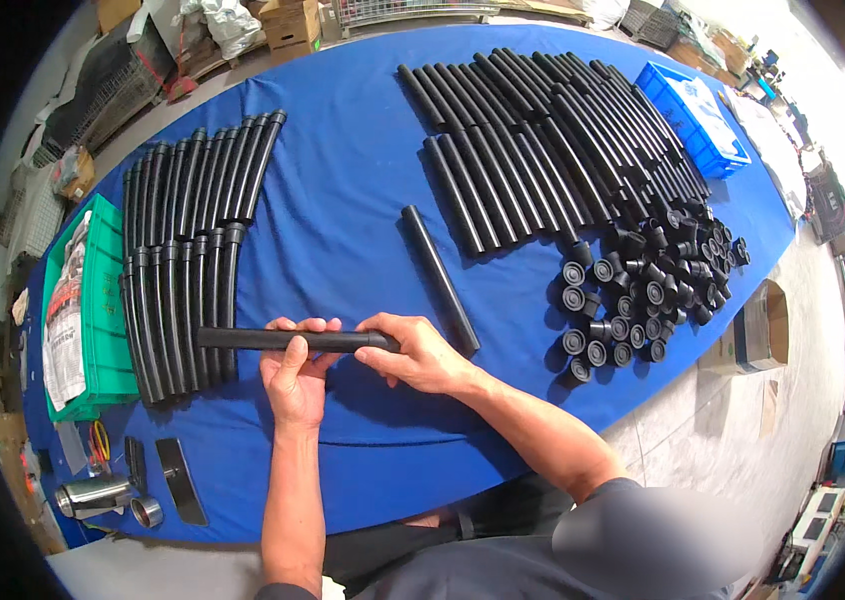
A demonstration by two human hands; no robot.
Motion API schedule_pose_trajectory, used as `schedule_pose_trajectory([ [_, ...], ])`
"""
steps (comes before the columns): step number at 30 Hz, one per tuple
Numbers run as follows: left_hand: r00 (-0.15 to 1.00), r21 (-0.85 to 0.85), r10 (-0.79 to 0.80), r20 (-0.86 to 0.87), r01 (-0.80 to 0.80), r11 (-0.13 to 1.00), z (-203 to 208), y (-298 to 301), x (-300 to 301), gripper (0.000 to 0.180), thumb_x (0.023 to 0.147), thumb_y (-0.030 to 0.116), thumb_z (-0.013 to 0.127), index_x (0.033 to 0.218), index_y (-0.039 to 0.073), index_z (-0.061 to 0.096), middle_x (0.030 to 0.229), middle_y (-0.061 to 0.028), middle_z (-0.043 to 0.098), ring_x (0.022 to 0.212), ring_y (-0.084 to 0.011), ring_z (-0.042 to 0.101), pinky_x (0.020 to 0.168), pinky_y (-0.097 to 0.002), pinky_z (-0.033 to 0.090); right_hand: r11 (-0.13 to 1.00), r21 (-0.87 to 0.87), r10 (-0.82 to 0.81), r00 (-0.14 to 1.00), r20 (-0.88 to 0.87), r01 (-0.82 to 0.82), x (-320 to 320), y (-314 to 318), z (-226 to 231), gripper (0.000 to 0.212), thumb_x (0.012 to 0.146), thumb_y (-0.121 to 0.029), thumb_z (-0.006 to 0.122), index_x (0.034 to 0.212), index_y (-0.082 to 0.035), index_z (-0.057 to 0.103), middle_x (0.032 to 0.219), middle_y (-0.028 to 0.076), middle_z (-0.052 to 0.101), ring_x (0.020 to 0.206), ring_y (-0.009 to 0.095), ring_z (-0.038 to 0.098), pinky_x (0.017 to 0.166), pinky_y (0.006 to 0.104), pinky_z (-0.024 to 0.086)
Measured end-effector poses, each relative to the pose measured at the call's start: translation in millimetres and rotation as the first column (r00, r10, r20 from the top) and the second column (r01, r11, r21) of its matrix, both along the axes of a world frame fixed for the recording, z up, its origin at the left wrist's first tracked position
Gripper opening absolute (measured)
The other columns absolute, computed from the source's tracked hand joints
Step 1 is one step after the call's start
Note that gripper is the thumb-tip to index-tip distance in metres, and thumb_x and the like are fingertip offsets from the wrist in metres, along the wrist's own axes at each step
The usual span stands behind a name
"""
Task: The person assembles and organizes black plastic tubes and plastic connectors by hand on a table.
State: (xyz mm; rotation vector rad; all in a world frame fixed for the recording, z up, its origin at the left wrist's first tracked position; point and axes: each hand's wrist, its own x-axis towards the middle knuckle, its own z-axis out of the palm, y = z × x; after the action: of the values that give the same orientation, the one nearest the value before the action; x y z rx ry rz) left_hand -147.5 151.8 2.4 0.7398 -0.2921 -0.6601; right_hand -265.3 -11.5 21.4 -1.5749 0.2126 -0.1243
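Note:
A black tube (243,339) lies level across both my hands, over the near part of the blue-covered table. My left hand (295,385) supports it near the middle, thumb on the near side and fingers behind. At its right end my right hand (426,355) closes around a black end cap (379,340), partly hidden by the fingers. A single loose tube (441,280) lies slantwise just beyond my right hand. Left of my hands are two rows of tubes with caps on their far ends (183,310). Many loose black caps (633,290) are heaped to the right.
Plain tubes (508,190) lie in rows at the far right, before a blue crate (693,120). At the left edge stands a green crate (108,300) with printed paper. A phone (181,482) and a steel flask (93,496) lie near left. A cardboard box (763,325) sits beyond the right edge.

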Motion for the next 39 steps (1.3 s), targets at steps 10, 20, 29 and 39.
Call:
schedule_pose_trajectory([
  [10,0.996,-0.046,-0.086,-0.003,0.085,0.995,-4,9,16,0.027,0.09,0.003,0.064,0.113,0.009,0.051,0.106,-0.0168,0.066,0.108,-0.0343,0.066,0.087,-0.0481,0.061,0.978,0.193,0.1,0.987,-0.124,-0.074,2,3,6,0.032,0.091,-0.021,0.069,0.111,0.003,0.063,0.068,0.005,0.062,0.057,0.011,0.062,0.053,0.0274,0.05],
  [20,0.999,-0.045,-0.044,-0.029,0.043,0.998,-10,7,9,0.026,0.093,0.005,0.063,0.116,0.009,0.052,0.109,-0.0166,0.066,0.108,-0.0333,0.066,0.088,-0.0479,0.061,1.0,-0.019,0.011,0.999,-0.041,-0.012,0,6,4,0.027,0.091,-0.018,0.067,0.108,0.003,0.062,0.065,0.006,0.062,0.055,0.013,0.063,0.051,0.0294,0.05],
  [29,0.995,-0.046,-0.099,-0.018,0.098,0.994,-9,11,18,0.026,0.093,0.005,0.063,0.117,0.009,0.052,0.109,-0.016,0.066,0.109,-0.0337,0.065,0.092,-0.0494,0.058,0.996,-0.083,0.035,0.998,0.056,-0.031,2,9,4,0.034,0.089,-0.021,0.071,0.11,0.004,0.062,0.067,0.007,0.063,0.054,0.015,0.063,0.052,0.0304,0.051],
  [39,0.997,-0.106,-0.062,-0.041,0.058,0.993,-12,4,8,0.026,0.092,0.003,0.063,0.115,0.008,0.051,0.107,-0.0163,0.066,0.109,-0.0339,0.065,0.091,-0.0483,0.059,0.999,-0.039,-0.026,0.999,0.028,0.027,-1,6,8,0.03,0.088,-0.017,0.068,0.11,0.003,0.062,0.064,0.005,0.062,0.053,0.013,0.063,0.05,0.0291,0.05],
])
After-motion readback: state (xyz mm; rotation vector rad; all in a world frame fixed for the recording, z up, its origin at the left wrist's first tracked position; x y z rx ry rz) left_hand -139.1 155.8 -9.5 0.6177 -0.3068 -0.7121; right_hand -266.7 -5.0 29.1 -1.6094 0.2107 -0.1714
